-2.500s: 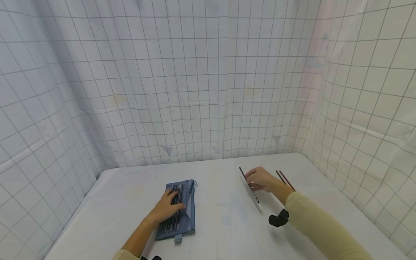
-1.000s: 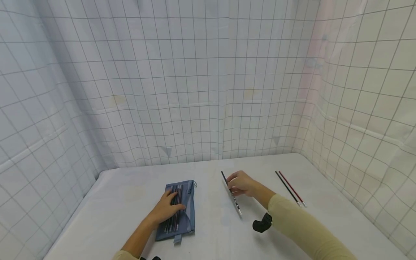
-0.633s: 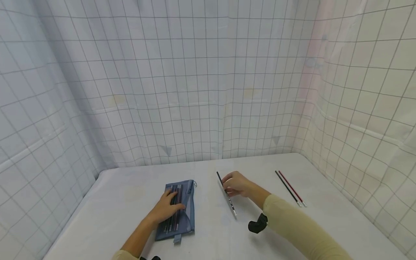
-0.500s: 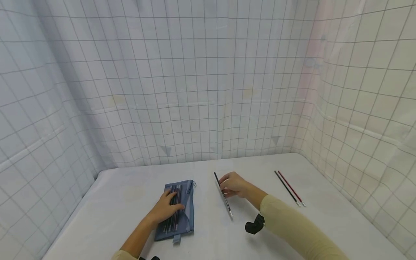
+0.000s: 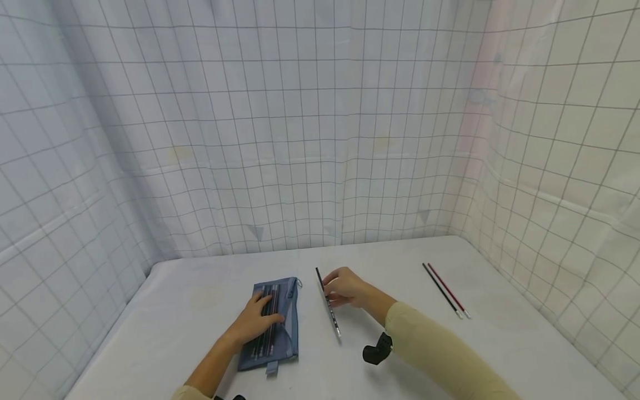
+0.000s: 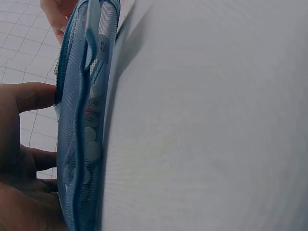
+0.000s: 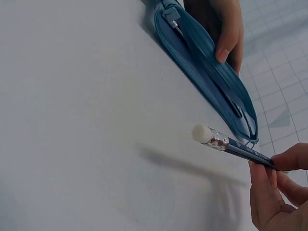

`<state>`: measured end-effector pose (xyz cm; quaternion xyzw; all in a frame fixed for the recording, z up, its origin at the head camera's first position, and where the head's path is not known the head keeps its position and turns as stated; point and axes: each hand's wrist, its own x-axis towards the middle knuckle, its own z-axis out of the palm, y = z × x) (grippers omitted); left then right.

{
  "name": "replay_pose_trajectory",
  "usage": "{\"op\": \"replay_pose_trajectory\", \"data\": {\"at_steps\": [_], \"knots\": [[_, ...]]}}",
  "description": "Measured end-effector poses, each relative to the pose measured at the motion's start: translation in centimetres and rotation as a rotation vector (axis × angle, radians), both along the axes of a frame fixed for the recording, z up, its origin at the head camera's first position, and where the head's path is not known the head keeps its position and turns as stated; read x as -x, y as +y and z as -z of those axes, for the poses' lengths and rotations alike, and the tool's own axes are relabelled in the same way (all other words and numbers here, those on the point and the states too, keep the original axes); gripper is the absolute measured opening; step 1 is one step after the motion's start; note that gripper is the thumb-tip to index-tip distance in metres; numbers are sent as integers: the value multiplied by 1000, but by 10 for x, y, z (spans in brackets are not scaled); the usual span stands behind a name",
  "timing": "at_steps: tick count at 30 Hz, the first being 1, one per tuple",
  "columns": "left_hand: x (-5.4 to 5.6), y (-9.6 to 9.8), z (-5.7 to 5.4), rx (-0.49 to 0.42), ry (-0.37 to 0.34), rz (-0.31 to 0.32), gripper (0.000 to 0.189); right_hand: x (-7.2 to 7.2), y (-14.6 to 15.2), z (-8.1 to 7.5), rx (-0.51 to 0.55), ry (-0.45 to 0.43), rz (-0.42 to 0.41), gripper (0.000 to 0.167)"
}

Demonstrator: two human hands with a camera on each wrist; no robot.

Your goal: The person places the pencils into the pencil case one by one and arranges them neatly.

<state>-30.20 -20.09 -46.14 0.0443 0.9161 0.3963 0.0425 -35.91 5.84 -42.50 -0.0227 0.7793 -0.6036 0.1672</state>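
My left hand (image 5: 254, 323) lies across a blue mesh pencil case (image 5: 293, 333), fingers spread over it and thumb near the zipper side. Several pencils show through the mesh. In the right wrist view the zipper side of the case (image 7: 192, 79) gapes, with the left thumb pressing beside the opening. My right hand (image 5: 345, 288) pinches a dark pencil (image 5: 333, 318) between thumb and fingertips, just right of the case. That pencil's white eraser (image 7: 201, 134) points toward the near side, and its shadow falls on the table below.
A black pencil (image 5: 440, 289) and a red pencil (image 5: 448, 289) lie side by side on the right of the white table (image 5: 390, 255). White gridded curtains (image 5: 320, 133) enclose the table at the back and both sides.
My right hand has carried the dark pencil leftward, from near the other two pencils to close beside the case. The left hand has stayed on the case.
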Motion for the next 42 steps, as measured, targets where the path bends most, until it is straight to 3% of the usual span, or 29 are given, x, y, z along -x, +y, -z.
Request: {"op": "replay_pose_trajectory", "data": {"at_steps": [5,17,33,42], "knots": [[2,2,1,25,-2,-8,84,0,-13,6,6,-6,-9,23],[0,-1,2,-11,-8,-4,84,-4,-37,18,1,-16,-28,19],[2,-1,-3,7,-3,-2,84,-1,-64,19,-66,29,-47,16],[1,-2,-1,-13,-11,3,83,6,-85,19,-225,74,-42,21]]}}
